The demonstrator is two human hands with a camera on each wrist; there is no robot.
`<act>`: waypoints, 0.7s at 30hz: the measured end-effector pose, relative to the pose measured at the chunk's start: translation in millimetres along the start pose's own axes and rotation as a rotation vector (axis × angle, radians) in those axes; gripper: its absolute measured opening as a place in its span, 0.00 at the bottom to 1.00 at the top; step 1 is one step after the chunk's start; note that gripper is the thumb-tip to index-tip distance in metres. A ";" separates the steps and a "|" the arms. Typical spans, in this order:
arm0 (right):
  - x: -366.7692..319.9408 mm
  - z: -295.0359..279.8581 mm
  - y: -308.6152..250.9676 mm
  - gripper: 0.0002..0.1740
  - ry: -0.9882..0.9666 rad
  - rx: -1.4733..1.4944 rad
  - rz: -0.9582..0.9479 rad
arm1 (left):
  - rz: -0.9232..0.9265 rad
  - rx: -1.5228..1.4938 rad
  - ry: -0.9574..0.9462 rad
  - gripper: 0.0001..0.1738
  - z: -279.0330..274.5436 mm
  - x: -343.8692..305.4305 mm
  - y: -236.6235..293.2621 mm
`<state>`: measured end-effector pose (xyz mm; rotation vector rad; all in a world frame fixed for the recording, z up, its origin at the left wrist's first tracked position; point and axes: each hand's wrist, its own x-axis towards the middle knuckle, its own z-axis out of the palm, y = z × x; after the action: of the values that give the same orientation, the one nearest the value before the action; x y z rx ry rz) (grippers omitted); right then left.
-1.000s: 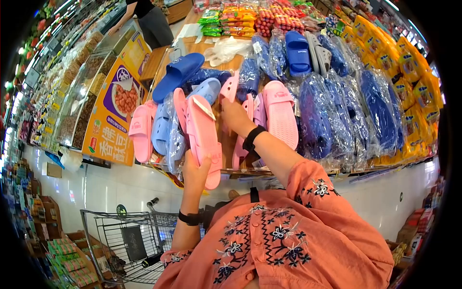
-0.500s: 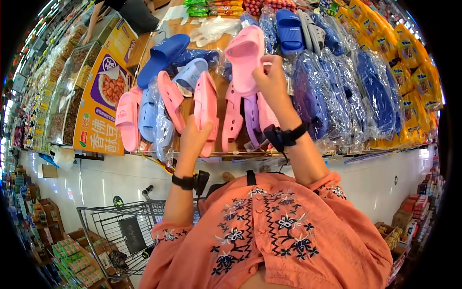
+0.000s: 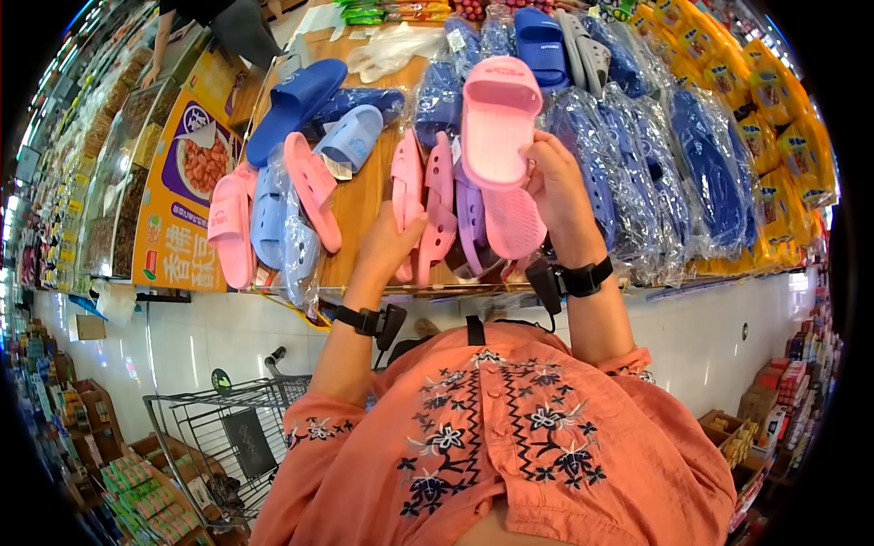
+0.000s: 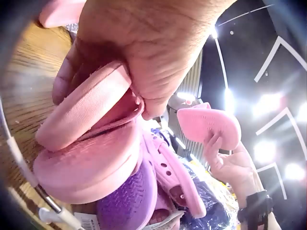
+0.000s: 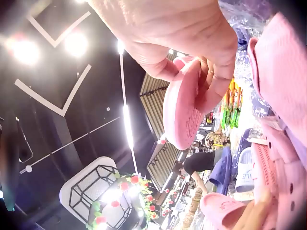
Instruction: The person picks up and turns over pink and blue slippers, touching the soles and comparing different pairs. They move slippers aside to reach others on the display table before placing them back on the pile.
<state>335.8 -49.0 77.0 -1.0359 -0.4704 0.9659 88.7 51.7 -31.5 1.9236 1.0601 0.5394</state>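
My right hand (image 3: 557, 187) pinches the edge of a pink slide slipper (image 3: 496, 146), lifted with its footbed facing me. In the right wrist view, the thumb and fingers clasp that slipper (image 5: 181, 112) from both sides. My left hand (image 3: 390, 244) grips another pink slipper (image 3: 406, 168), stood on its side at the table's front. The left wrist view has this slipper (image 4: 81, 112) between thumb and fingers, against a second pink slipper (image 4: 86, 177). Beside it stand a pink slipper with holes (image 3: 441, 214), a purple slipper (image 3: 470, 218) and a flat-lying pink one (image 3: 515, 227).
To the left lie pink slippers (image 3: 311, 191), light blue slippers (image 3: 268, 218) and a dark blue slipper (image 3: 296, 105). Plastic-wrapped blue slippers (image 3: 715, 173) and yellow packets (image 3: 774, 173) fill the right. A shopping cart (image 3: 214, 437) stands low at left; a person (image 3: 232, 32) is behind.
My right hand has picked a pink slipper off the back of the row and brought it up, turning its footbed toward me. My left hand has carried its slipper rightward, against the other upright ones.
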 end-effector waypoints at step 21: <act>-8.9 34.9 96.5 0.15 -0.221 -0.145 0.253 | 0.028 0.118 0.156 0.29 -25.7 -27.8 -7.7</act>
<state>262.9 -22.6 9.1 -1.1431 -0.6089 1.2952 52.1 42.7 -23.2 2.0282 1.1885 0.6648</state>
